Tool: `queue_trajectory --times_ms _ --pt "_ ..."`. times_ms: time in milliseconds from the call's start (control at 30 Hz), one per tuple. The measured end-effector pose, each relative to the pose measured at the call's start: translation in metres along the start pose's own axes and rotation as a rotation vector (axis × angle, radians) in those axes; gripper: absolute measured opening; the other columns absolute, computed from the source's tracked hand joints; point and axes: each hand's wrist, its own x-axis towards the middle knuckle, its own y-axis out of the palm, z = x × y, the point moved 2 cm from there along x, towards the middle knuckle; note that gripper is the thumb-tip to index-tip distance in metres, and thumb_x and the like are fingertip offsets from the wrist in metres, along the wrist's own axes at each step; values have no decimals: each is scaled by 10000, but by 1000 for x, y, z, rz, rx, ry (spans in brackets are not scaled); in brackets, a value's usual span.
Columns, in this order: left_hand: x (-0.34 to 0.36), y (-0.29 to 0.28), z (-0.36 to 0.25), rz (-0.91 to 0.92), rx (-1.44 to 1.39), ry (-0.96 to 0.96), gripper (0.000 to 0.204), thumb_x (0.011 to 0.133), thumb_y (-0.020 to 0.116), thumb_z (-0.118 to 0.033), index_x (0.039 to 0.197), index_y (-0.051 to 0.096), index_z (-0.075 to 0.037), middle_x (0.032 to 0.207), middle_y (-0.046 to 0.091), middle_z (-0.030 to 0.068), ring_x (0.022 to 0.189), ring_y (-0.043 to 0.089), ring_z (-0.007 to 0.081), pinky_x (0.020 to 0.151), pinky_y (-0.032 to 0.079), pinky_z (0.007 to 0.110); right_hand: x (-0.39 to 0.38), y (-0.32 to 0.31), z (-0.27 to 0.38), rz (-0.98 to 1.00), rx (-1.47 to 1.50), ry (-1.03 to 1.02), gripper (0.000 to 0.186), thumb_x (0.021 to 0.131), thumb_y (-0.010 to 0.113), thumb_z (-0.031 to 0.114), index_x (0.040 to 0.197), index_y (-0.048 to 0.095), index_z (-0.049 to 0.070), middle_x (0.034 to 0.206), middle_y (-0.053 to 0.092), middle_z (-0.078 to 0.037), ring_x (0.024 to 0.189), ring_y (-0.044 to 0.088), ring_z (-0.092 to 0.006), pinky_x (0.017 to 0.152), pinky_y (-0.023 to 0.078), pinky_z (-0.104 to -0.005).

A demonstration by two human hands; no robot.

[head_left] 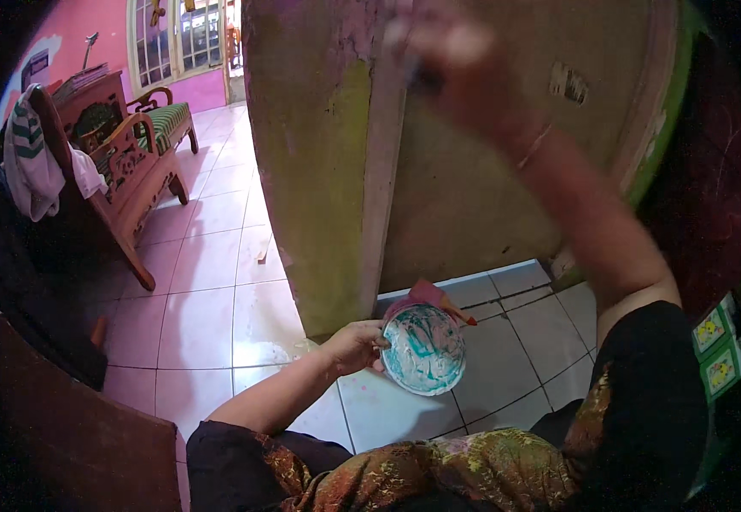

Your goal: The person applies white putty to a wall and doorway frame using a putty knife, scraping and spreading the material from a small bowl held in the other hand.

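Note:
My left hand [356, 347] grips the rim of a shallow round dish [424, 394], low over the tiled floor. White paste [413, 352] is spread thickly across its inside, streaked with teal. Right behind the dish shows a crumpled reddish-pink piece [422, 294] with an orange edge; whether it is held or lies on the floor, I cannot tell. My right hand [452, 51] is raised against the upper part of the wall corner [379, 154] and smeared by motion. Its fingers look curled, and a dark shape sits at them, too blurred to name.
Patchy olive and pink paint covers the pillar [311, 171], beside a brown panel [507, 154]. Off to the left stands a carved wooden bench [144, 162] with striped cushions and a white cloth [33, 158]. A dark brown edge [80, 427] rises at lower left. Green-and-white boxes [720, 354] are at right.

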Motion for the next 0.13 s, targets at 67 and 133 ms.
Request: queue_trajectory --times_ms 67,133 --pt "0 1 -1 21 11 2 370 754 547 -88 1113 511 -8 856 609 57 637 601 149 504 511 264 -61 44 33 174 416 248 332 723 633 116 1045 551 104 1112 541 -174 944 576 -253 809 485 -336" --pt "1 -5 8 21 -7 -20 399 756 561 -96 1138 499 0 868 612 69 636 602 146 518 516 267 -101 73 43 160 787 489 408 765 617 184 1150 489 140 1226 467 -170 1053 519 -267 884 438 -352"
